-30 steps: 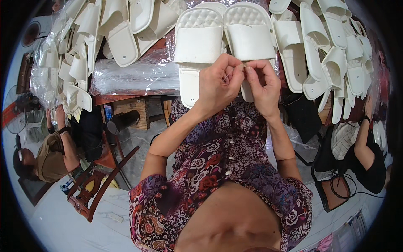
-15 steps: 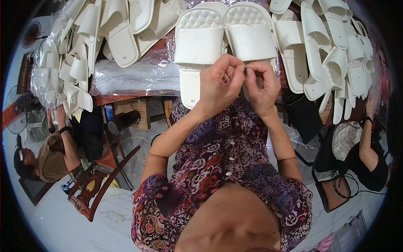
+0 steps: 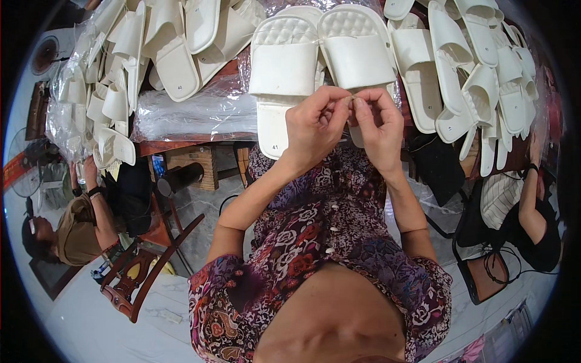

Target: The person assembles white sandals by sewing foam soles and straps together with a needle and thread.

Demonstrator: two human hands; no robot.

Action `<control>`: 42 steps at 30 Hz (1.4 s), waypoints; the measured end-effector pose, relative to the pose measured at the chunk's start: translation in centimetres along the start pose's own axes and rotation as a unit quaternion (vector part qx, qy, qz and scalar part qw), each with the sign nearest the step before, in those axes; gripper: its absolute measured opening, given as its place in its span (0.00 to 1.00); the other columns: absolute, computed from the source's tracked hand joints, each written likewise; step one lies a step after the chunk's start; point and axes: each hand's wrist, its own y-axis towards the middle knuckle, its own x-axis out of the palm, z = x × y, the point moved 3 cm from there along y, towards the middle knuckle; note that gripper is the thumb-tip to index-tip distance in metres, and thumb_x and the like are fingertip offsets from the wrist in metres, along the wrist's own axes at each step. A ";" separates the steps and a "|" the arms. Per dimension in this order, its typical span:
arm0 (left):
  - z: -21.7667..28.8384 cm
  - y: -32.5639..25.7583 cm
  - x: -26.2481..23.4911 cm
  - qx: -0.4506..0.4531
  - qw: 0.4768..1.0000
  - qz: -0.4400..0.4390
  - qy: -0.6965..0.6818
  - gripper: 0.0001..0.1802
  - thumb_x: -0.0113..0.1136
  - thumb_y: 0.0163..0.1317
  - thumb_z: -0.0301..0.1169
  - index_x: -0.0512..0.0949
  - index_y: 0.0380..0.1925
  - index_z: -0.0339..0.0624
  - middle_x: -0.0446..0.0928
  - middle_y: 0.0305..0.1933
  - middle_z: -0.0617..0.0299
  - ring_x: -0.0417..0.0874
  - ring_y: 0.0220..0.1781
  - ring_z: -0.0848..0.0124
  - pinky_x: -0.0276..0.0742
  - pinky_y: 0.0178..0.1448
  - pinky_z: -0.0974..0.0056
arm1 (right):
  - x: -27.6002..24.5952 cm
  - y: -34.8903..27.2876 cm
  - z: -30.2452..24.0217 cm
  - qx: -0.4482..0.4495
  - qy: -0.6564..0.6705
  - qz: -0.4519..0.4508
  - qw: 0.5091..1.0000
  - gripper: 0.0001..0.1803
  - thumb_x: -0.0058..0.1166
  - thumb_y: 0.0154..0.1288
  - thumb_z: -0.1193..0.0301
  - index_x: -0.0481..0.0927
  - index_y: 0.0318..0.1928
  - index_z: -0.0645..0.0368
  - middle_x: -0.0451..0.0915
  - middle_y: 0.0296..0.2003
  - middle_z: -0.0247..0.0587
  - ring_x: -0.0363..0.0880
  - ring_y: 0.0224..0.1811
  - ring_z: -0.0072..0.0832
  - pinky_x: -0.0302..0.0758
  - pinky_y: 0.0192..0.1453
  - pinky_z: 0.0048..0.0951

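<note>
A pair of white slide slippers lies in front of me at the table's near edge, the left slipper (image 3: 282,68) beside the right slipper (image 3: 357,60), soles up to the straps in view. Over the lower part of the pair, my left hand (image 3: 318,124) and my right hand (image 3: 376,121) meet with thumbs and forefingers pinched together. Whatever sits between the fingertips is too small to make out. My hands cover much of the right slipper's near end.
Flat clear plastic bags (image 3: 193,115) are stacked left of the pair. White slippers pile up at left (image 3: 172,54) and right (image 3: 451,54). A wooden chair (image 3: 142,272) stands at lower left. One person (image 3: 82,227) sits at left, another (image 3: 535,224) at right.
My fingertips stay pinched together, with my left hand's fingers curled slightly differently. The view has shifted a little; the slippers remain in place.
</note>
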 end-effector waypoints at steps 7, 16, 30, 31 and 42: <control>1.5 0.5 -0.8 0.042 0.995 -0.025 0.088 0.06 0.66 0.60 0.20 0.84 0.37 0.38 0.81 0.30 0.65 0.78 0.25 0.83 0.72 0.28 0.76 | -0.8 0.7 0.3 0.069 0.085 -0.057 0.992 0.06 0.50 0.74 0.73 0.75 0.43 0.64 0.79 0.34 0.31 0.75 0.33 0.12 0.73 0.35 0.15; 2.4 1.0 -1.7 0.020 0.988 -0.064 0.141 0.07 0.70 0.54 0.24 0.88 0.34 0.46 0.82 0.28 0.61 0.81 0.23 0.70 0.74 0.27 0.67 | -1.6 1.1 -0.1 0.080 0.041 -0.088 0.992 0.07 0.52 0.73 0.71 0.77 0.42 0.63 0.78 0.31 0.29 0.74 0.32 0.11 0.71 0.36 0.15; 2.1 0.5 -1.2 -0.079 0.991 -0.103 0.022 0.02 0.62 0.63 0.22 0.80 0.34 0.33 0.82 0.30 0.64 0.80 0.31 0.84 0.77 0.37 0.76 | -1.1 0.7 -1.1 0.003 -0.069 -0.067 0.995 0.06 0.56 0.68 0.73 0.79 0.40 0.63 0.79 0.31 0.28 0.73 0.32 0.10 0.72 0.38 0.16; 2.0 0.4 -1.2 -0.090 0.990 -0.108 0.009 0.02 0.62 0.64 0.22 0.79 0.34 0.33 0.82 0.30 0.64 0.81 0.32 0.83 0.77 0.38 0.76 | -1.1 0.7 -1.2 -0.013 -0.083 -0.065 0.994 0.06 0.56 0.68 0.74 0.79 0.40 0.64 0.80 0.31 0.28 0.75 0.33 0.11 0.73 0.38 0.16; 1.6 0.4 -1.7 -0.055 0.989 -0.132 0.024 0.03 0.62 0.62 0.22 0.81 0.33 0.32 0.79 0.32 0.62 0.78 0.33 0.78 0.73 0.40 0.72 | -1.6 0.3 -0.9 -0.048 -0.122 -0.056 0.990 0.06 0.58 0.65 0.76 0.79 0.40 0.65 0.81 0.34 0.35 0.81 0.36 0.17 0.78 0.43 0.21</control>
